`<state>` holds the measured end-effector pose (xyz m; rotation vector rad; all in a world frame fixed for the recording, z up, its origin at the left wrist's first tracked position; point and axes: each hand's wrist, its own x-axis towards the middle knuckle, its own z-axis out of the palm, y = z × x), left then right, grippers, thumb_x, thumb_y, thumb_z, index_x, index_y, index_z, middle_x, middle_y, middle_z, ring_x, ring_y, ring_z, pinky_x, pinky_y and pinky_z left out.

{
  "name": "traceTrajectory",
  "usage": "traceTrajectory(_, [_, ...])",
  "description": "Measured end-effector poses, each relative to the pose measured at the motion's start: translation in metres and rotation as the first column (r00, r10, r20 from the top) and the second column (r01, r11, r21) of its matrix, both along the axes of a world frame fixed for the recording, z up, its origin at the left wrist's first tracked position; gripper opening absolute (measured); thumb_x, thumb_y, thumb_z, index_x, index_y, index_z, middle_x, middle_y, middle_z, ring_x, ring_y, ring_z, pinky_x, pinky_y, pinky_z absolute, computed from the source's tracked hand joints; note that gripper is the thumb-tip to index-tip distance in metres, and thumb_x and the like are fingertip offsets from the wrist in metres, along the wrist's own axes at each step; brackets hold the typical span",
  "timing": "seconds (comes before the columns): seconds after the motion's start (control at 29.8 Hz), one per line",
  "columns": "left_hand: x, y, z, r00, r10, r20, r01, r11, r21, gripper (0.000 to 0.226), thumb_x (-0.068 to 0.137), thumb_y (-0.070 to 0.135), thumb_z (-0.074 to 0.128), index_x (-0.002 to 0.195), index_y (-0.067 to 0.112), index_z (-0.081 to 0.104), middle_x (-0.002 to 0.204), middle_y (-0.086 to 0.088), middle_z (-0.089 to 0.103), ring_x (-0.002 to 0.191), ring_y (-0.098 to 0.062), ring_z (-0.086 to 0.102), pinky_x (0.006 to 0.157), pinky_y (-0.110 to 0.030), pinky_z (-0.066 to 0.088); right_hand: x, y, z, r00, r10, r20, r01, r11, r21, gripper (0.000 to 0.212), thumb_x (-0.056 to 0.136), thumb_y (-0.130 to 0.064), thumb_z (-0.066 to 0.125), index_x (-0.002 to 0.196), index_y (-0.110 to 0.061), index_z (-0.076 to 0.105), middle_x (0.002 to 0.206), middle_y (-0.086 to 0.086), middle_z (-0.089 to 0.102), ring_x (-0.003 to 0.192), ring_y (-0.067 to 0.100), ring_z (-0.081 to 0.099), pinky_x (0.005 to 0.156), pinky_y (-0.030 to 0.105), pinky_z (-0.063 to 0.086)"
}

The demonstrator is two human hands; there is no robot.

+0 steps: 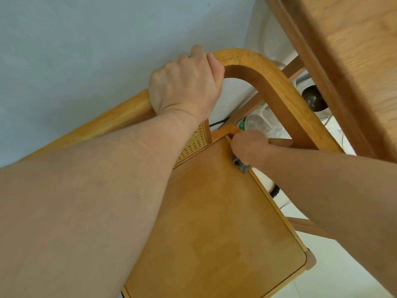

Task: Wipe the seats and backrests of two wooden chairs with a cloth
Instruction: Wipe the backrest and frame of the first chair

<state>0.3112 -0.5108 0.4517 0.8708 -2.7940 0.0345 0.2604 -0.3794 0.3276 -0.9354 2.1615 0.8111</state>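
A wooden chair [214,222] fills the lower middle of the view, with a flat seat, a curved top rail and a woven cane panel [194,145] in its backrest. My left hand [184,84] is shut around the curved top rail [257,69]. My right hand [249,147] presses at the seat's far right corner, where the seat meets the armrest post. A small bit of grey cloth [240,165] shows under that hand; most of the cloth is hidden by the fingers.
A wooden table [354,50] edge runs across the upper right, close to the chair's armrest. A pale wall lies behind the chair. Under the table are cables, a clear plastic bottle [255,122] and a dark round object [312,100] on the white tiled floor.
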Motion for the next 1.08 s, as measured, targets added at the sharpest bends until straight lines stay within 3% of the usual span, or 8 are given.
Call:
traceTrajectory(0.1, [0.000,-0.001,-0.003,1.000,0.009,0.011,-0.008,0.999,-0.044,0.041,0.099,0.038,0.019,0.102,0.017,0.054,0.078,-0.001,0.050,0.064,-0.025,0.040,0.046,-0.030,0.010,-0.002,-0.017,-0.014,0.934,-0.352,0.063,0.348,0.853,-0.390,0.020,0.097,-0.015,0.047,0.114,-0.006,0.054,0.107,0.013,0.061,0.099,0.032,0.060,0.073,0.038,0.048])
traceTrajectory(0.2, [0.000,0.000,-0.003,1.000,0.014,0.022,-0.013,0.998,-0.056,0.041,0.098,0.039,0.018,0.100,0.018,0.053,0.076,0.001,0.043,0.064,-0.023,0.036,0.045,-0.030,0.008,-0.005,-0.045,-0.016,0.288,-0.637,0.715,0.891,-0.096,-0.444,0.028,0.090,-0.030,0.051,0.113,-0.014,0.056,0.101,0.007,0.061,0.096,0.030,0.060,0.076,0.039,0.049])
traceTrajectory(0.27, [0.000,0.000,-0.003,0.999,0.020,0.025,-0.018,0.999,-0.050,0.039,0.099,0.039,0.018,0.098,0.019,0.051,0.076,0.002,0.043,0.064,-0.023,0.036,0.045,-0.031,0.008,0.010,-0.058,-0.019,-0.034,-0.431,0.902,0.885,-0.433,-0.173,0.029,0.082,-0.037,0.055,0.105,-0.019,0.062,0.101,0.007,0.066,0.100,0.033,0.064,0.085,0.046,0.052])
traceTrajectory(0.47, [0.001,0.002,-0.002,0.999,0.029,0.030,-0.027,0.997,-0.067,0.041,0.099,0.040,0.019,0.101,0.019,0.055,0.076,0.003,0.043,0.064,-0.022,0.036,0.045,-0.031,0.007,0.046,-0.046,0.000,-0.092,-0.198,0.976,0.788,-0.614,-0.050,0.009,0.087,-0.026,0.056,0.085,-0.022,0.063,0.082,0.001,0.063,0.082,0.018,0.062,0.079,0.036,0.048])
traceTrajectory(0.67, [0.002,0.002,0.003,0.996,0.041,0.080,-0.041,0.999,-0.002,0.041,0.099,0.040,0.019,0.105,0.019,0.054,0.085,0.000,0.056,0.069,-0.022,0.037,0.052,-0.034,0.018,0.078,-0.055,0.072,-0.014,0.300,0.954,0.781,-0.593,0.198,0.043,0.098,-0.019,0.046,0.139,-0.030,0.050,0.130,-0.008,0.059,0.118,0.009,0.057,0.098,0.031,0.047])
traceTrajectory(0.84, [0.006,-0.015,0.014,0.991,-0.089,0.098,0.069,0.978,0.195,0.042,0.100,0.040,0.020,0.105,0.018,0.055,0.101,-0.011,0.063,0.093,-0.035,0.054,0.067,-0.034,0.027,0.095,-0.060,0.044,0.350,-0.089,0.932,0.761,-0.554,-0.339,0.049,0.100,-0.038,0.040,0.147,-0.025,0.036,0.151,0.000,0.040,0.140,0.015,0.036,0.115,0.047,0.031])
traceTrajectory(0.97, [0.065,-0.056,0.024,0.945,-0.266,0.189,0.193,0.923,0.333,0.037,0.101,0.042,0.021,0.097,0.018,0.049,0.090,-0.017,0.059,0.087,-0.038,0.054,0.065,-0.037,0.033,0.110,-0.063,0.013,0.260,-0.353,0.899,0.696,-0.576,-0.428,0.014,0.086,-0.055,0.048,0.100,-0.057,0.048,0.127,-0.003,0.054,0.118,0.016,0.051,0.104,0.051,0.041])
traceTrajectory(1.08, [0.124,-0.075,0.021,0.961,-0.210,0.180,0.180,0.969,0.168,0.051,0.098,0.045,0.014,0.094,0.013,0.054,0.088,-0.027,0.063,0.082,-0.046,0.058,0.064,-0.042,0.038,0.115,-0.074,0.032,0.157,-0.203,0.966,0.642,-0.723,-0.256,0.033,0.090,-0.028,0.049,0.118,-0.046,0.046,0.139,-0.003,0.042,0.125,0.015,0.044,0.110,0.048,0.036])
